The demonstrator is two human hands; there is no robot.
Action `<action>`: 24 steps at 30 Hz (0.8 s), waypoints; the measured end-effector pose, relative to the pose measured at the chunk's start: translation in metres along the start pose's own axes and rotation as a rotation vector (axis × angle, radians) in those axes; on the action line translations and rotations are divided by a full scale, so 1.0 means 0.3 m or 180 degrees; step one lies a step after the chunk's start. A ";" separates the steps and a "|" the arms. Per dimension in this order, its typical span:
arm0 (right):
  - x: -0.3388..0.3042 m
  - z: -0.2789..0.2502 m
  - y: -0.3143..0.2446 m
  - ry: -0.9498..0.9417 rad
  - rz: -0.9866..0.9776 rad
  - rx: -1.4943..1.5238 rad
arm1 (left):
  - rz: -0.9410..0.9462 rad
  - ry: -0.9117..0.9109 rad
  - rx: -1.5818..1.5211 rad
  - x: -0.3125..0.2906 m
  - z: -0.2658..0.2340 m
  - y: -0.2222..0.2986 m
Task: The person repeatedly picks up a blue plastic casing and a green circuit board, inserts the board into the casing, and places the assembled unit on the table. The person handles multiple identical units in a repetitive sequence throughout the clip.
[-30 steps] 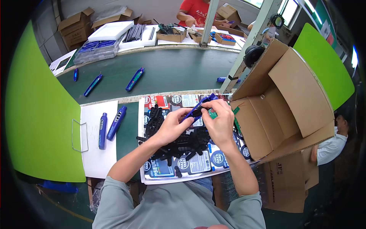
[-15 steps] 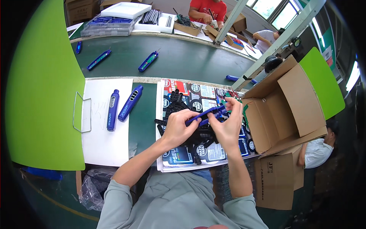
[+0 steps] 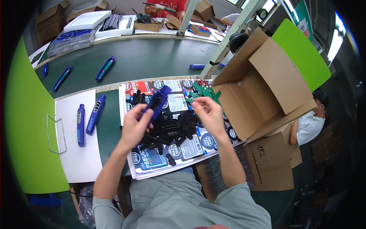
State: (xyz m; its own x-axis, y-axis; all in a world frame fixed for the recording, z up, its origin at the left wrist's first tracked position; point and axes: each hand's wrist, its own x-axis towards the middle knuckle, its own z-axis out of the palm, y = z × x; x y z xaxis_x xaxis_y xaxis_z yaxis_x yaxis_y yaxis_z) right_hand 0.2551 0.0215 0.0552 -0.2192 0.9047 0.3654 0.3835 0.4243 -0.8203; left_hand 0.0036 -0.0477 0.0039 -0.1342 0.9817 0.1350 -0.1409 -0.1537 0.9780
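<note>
My left hand (image 3: 135,126) is closed round the lower end of a blue pen-shaped plastic casing (image 3: 159,98), which is tilted up and away with its dark inner side showing. The casing is a little blurred. To the right, my right hand (image 3: 210,116) pinches a small green circuit board (image 3: 189,100) at its fingertips, with a thin reddish wire running left from it. Below and between both hands lies a heap of black plastic parts (image 3: 171,126) on printed sheets (image 3: 152,158). More green circuit boards (image 3: 204,89) lie just beyond my right hand.
Two closed blue casings (image 3: 81,126) rest on white paper (image 3: 66,160) at left, beside a green panel (image 3: 30,133). An open cardboard box (image 3: 248,107) stands at right. Beyond, a green bench surface (image 3: 141,49) carries several blue units. Another person in red (image 3: 166,11) works at the far side.
My hands have come apart. The left has carried the blue casing away and left; the right has gone over to the circuit boards and pinches one. The whole view has shifted.
</note>
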 end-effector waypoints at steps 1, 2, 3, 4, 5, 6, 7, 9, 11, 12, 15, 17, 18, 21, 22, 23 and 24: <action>0.019 -0.057 0.068 0.0233 -0.0304 -0.0604 | -0.0029 0.0068 -0.0073 0.022 -0.008 0.012; 0.026 -0.122 0.116 0.0284 -0.0323 -0.1014 | 0.0010 0.0065 -0.0021 0.042 -0.006 0.033; 0.037 -0.174 0.153 0.0328 -0.0347 -0.1415 | 0.0044 0.0071 0.0037 0.064 -0.004 0.050; 0.047 -0.203 0.188 0.0214 -0.0484 -0.1617 | 0.0068 0.0064 0.0122 0.083 -0.002 0.052; 0.058 -0.227 0.220 0.0102 -0.0625 -0.1820 | 0.0190 0.0119 0.0155 0.105 0.009 0.048; 0.078 -0.218 0.237 0.0007 -0.0778 -0.1966 | 0.0212 0.0210 0.0136 0.114 0.008 0.040; 0.098 -0.201 0.248 -0.0169 -0.1034 -0.2091 | 0.0234 0.0296 0.0115 0.123 0.001 0.025; 0.127 -0.154 0.243 -0.0491 -0.1527 -0.2344 | 0.0219 0.0380 0.0129 0.120 -0.025 -0.013; 0.167 -0.097 0.264 -0.0805 -0.1774 -0.2823 | 0.0165 0.0465 0.0164 0.103 -0.042 -0.034; 0.183 -0.073 0.266 -0.0997 -0.1790 -0.3050 | 0.0144 0.0509 0.0148 0.096 -0.044 -0.042; 0.222 -0.019 0.322 -0.1125 -0.2075 -0.3533 | 0.0061 0.0561 0.0075 0.093 -0.060 -0.062; 0.243 -0.016 0.326 -0.1196 -0.2109 -0.3553 | -0.0002 0.0647 0.0034 0.101 -0.051 -0.062; 0.257 -0.034 0.325 -0.1176 -0.2122 -0.3440 | -0.0043 0.0653 -0.0038 0.103 -0.047 -0.065; 0.280 -0.102 0.235 -0.0754 -0.1709 -0.2613 | -0.0088 0.0512 -0.0054 0.108 -0.043 -0.090; 0.285 -0.127 0.203 -0.0690 -0.1618 -0.2455 | -0.0096 0.0530 -0.0059 0.107 -0.037 -0.086; 0.286 -0.144 0.170 -0.0661 -0.1379 -0.2172 | -0.0090 0.0546 -0.0057 0.103 -0.035 -0.081; 0.285 -0.151 0.138 -0.0619 -0.1139 -0.1863 | -0.0083 0.0561 -0.0027 0.095 -0.040 -0.069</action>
State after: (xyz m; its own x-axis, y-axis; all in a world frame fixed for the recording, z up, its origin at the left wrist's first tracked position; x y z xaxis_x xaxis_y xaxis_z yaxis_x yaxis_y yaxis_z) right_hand 0.2928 0.1182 0.0724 -0.5567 0.7056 0.4383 0.6650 0.6948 -0.2740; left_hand -0.0092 -0.0178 -0.0145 -0.3002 0.9506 0.0790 -0.1548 -0.1302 0.9793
